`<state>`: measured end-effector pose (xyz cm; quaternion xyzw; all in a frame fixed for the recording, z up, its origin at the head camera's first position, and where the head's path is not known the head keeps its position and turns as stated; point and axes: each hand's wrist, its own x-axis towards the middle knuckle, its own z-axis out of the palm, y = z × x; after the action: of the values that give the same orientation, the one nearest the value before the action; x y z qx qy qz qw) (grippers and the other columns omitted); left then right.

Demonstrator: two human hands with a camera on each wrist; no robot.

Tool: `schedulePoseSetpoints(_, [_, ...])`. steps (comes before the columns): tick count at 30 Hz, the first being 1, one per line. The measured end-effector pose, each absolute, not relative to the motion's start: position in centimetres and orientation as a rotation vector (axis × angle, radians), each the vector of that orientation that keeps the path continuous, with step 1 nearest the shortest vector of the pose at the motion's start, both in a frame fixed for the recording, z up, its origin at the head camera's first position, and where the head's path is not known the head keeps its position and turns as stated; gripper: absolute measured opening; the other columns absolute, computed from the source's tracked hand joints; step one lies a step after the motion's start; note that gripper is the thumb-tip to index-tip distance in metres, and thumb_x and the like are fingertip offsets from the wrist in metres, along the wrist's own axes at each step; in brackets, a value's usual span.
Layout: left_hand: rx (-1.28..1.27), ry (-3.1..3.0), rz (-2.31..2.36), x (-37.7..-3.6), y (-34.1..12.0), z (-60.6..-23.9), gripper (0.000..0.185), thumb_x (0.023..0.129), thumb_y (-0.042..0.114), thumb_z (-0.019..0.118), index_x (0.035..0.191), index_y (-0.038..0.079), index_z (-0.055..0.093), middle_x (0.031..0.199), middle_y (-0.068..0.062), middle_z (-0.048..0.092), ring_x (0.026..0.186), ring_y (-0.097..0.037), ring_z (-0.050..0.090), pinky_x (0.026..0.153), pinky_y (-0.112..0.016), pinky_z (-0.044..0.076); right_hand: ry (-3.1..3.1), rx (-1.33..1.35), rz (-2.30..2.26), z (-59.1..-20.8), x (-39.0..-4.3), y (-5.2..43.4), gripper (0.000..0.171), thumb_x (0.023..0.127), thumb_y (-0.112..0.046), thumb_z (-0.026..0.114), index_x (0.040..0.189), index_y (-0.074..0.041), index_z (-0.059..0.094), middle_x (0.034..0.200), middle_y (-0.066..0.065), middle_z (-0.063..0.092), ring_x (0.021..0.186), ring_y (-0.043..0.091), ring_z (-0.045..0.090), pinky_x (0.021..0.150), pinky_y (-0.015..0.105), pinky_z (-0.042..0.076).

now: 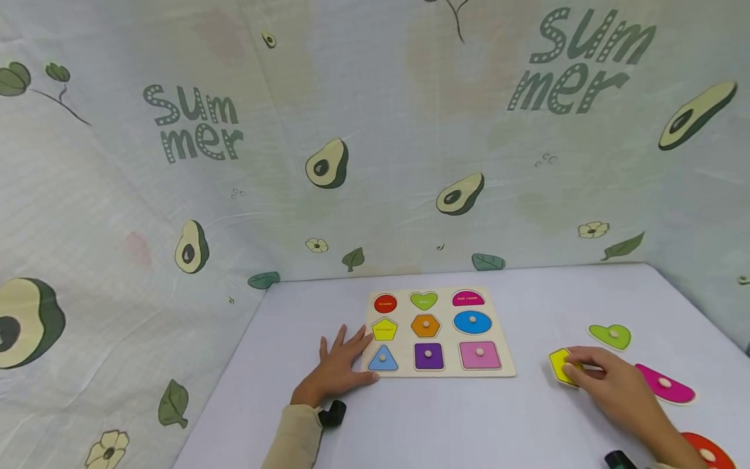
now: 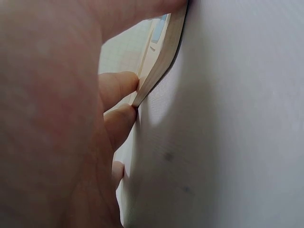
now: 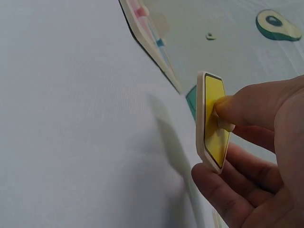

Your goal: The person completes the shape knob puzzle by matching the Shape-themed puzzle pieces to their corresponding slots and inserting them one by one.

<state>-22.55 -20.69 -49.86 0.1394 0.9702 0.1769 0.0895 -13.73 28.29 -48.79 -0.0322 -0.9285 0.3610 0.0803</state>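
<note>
**Observer:** On the white table, your left hand lies flat with fingers spread, fingertips against the left edge of the wooden puzzle board. The left wrist view shows two fingertips touching the board's rim near a corner. Nothing is gripped there.

**Operator:** And my right hand?

**Observer:** Your right hand sits well to the right of the board, pinching the small peg of the yellow pentagon piece. In the right wrist view your thumb and a finger close on the knob of that piece. Whether it is lifted off the table, I cannot tell.

**Operator:** What's filled on the board?

**Observer:** Pegged pieces sit in five slots: orange hexagon, blue oval, blue triangle, purple square, pink square. The red circle slot, green heart slot, magenta half-round slot and yellow pentagon slot show printed labels, no pegs.

**Operator:** Loose pieces near you?

**Observer:** Green heart piece just beyond your right hand; magenta half-round piece just beside it on the right; red circle piece near your right forearm at the frame's lower edge. An avocado-print cloth hangs behind and to the left of the table.
</note>
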Motion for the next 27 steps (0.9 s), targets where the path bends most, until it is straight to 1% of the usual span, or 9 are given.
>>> schedulePoseSetpoints(4, [0.411, 2.887, 0.52, -22.6, -20.8, -50.1, 0.091, 0.078, 0.067, 0.067, 0.156, 0.032, 0.037, 0.165, 0.008, 0.024, 0.153, -0.034, -0.003, 0.111, -0.069, -0.014, -2.749, -0.062, 1.049, -48.8, -14.3, 27.7, 0.041, 0.089, -0.04, 0.076, 0.109, -0.005, 0.071, 0.119, 0.02, 0.066, 0.094, 0.033, 0.069, 0.064, 0.017, 0.053])
schedulePoseSetpoints(10, [0.424, 2.887, 0.542, -22.8, -20.9, -50.4, 0.09, 0.078, 0.068, 0.067, 0.156, 0.033, 0.037, 0.165, 0.008, 0.025, 0.153, -0.034, -0.004, 0.111, -0.069, -0.014, -2.697, -0.042, 1.061, -48.7, -15.1, 26.6, 0.038, 0.089, -0.037, 0.077, 0.109, -0.005, 0.071, 0.117, 0.019, 0.068, 0.092, 0.032, 0.07, 0.064, 0.017, 0.054])
schedulePoseSetpoints(16, [0.433, 2.891, 0.542, -22.9, -20.9, -50.3, 0.09, 0.079, 0.068, 0.066, 0.156, 0.032, 0.037, 0.165, 0.008, 0.024, 0.153, -0.034, -0.003, 0.111, -0.07, -0.014, -2.671, -0.037, 1.092, -48.1, -15.9, 24.7, 0.035, 0.089, -0.032, 0.077, 0.11, -0.004, 0.071, 0.114, 0.017, 0.068, 0.094, 0.031, 0.069, 0.066, 0.016, 0.054])
schedulePoseSetpoints(20, [0.429, 2.894, 0.544, -22.9, -20.9, -50.2, 0.09, 0.079, 0.067, 0.067, 0.156, 0.032, 0.037, 0.165, 0.008, 0.024, 0.153, -0.035, -0.003, 0.111, -0.07, -0.014, -2.699, -0.014, 1.137, -47.6, -16.5, 23.1, 0.037, 0.091, -0.035, 0.075, 0.112, -0.005, 0.07, 0.118, 0.018, 0.067, 0.098, 0.032, 0.068, 0.075, 0.031, 0.06])
schedulePoseSetpoints(23, [0.425, 2.895, 0.531, -22.9, -20.9, -50.2, 0.09, 0.079, 0.067, 0.067, 0.156, 0.033, 0.036, 0.165, 0.008, 0.024, 0.153, -0.035, -0.003, 0.111, -0.069, -0.014, -2.705, 0.022, 1.164, -47.4, -17.0, 22.0, 0.036, 0.092, -0.036, 0.074, 0.112, -0.006, 0.071, 0.119, 0.017, 0.067, 0.101, 0.033, 0.067, 0.08, 0.041, 0.059])
schedulePoseSetpoints(27, [0.424, 2.889, 0.531, -22.8, -20.8, -50.2, 0.09, 0.079, 0.067, 0.067, 0.156, 0.033, 0.037, 0.165, 0.008, 0.024, 0.153, -0.034, -0.003, 0.111, -0.069, -0.015, -2.679, 0.056, 1.18, -47.4, -17.7, 20.7, 0.03, 0.092, -0.033, 0.074, 0.108, -0.008, 0.072, 0.118, 0.014, 0.068, 0.107, 0.033, 0.065, 0.083, 0.042, 0.059])
